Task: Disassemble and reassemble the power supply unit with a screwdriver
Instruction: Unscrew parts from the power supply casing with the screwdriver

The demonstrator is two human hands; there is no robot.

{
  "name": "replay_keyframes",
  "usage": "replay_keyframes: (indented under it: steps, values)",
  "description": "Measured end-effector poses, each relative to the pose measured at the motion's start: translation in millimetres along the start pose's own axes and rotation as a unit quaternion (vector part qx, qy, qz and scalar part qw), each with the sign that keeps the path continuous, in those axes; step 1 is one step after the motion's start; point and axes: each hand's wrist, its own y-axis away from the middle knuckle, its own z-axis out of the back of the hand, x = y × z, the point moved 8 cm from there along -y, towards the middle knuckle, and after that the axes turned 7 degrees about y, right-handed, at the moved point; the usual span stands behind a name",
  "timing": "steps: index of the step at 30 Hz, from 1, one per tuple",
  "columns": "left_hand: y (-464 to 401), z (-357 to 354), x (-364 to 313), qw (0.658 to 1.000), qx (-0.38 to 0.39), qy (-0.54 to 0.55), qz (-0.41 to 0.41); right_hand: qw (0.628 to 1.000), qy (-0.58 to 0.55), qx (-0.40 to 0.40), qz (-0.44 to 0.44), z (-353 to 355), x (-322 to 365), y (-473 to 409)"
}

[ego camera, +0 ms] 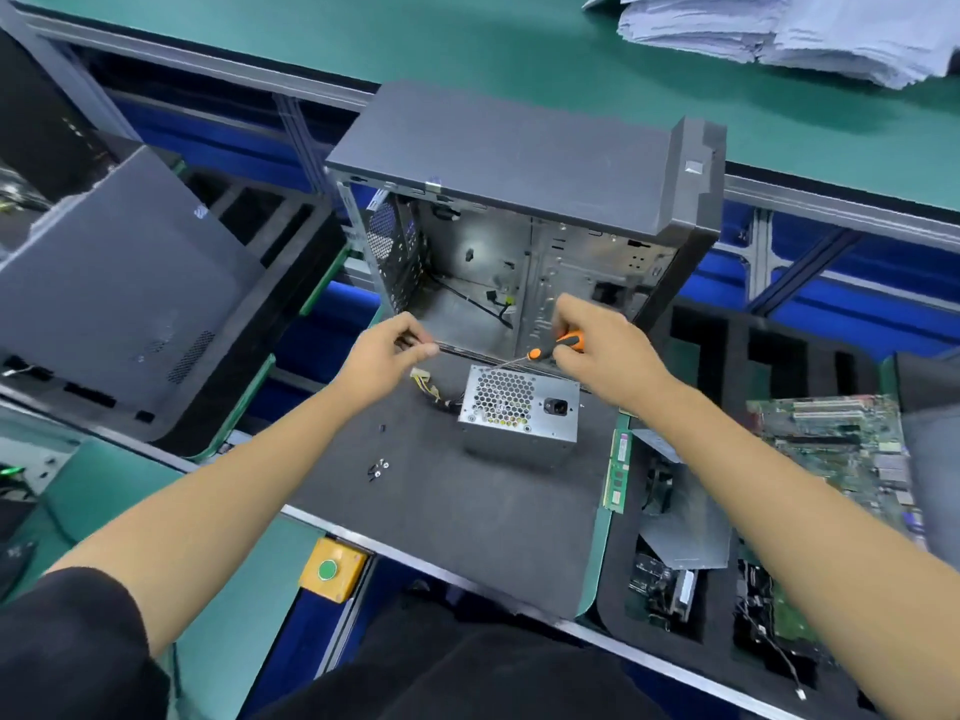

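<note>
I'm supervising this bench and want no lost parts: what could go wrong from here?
The loose screws lie bare on the dark mat near its front edge; an arm could sweep them off. The right hand holds the screwdriver over the power supply; its tip might slip into the vent holes.

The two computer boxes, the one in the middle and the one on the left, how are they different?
The middle computer case stands upright; the left computer case lies tilted in its tray. The middle case's side is open, showing a bare metal inside with a few loose wires; the left case is closed, showing only a panel with vent holes. The person's hands work at the middle case; nothing touches the left one. Both are dark grey.
</note>
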Motion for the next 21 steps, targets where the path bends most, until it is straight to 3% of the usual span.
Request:
replay_keyframes:
  steps: [6,11,15,18,21]
  values:
    - [43,33,86,0.989,0.025,-0.066,0.133,0.954,-0.229,-0.114,-0.159,-67,-9,32]
    - [57,28,122,0.983,0.049,-0.096,0.151,0.906,-0.308,-0.189,-0.221,-91,-13,43]
    - [50,23,120,0.989,0.065,-0.106,0.08,0.897,-0.306,-0.208,-0.241,-104,-18,47]
    - [50,7,115,0.98,0.136,-0.147,0.007,0.894,-0.306,-0.224,-0.239,-103,-15,45]
    - [54,-5,126,0.962,0.194,-0.193,-0.013,0.893,-0.297,-0.244,-0.235,-100,-12,43]
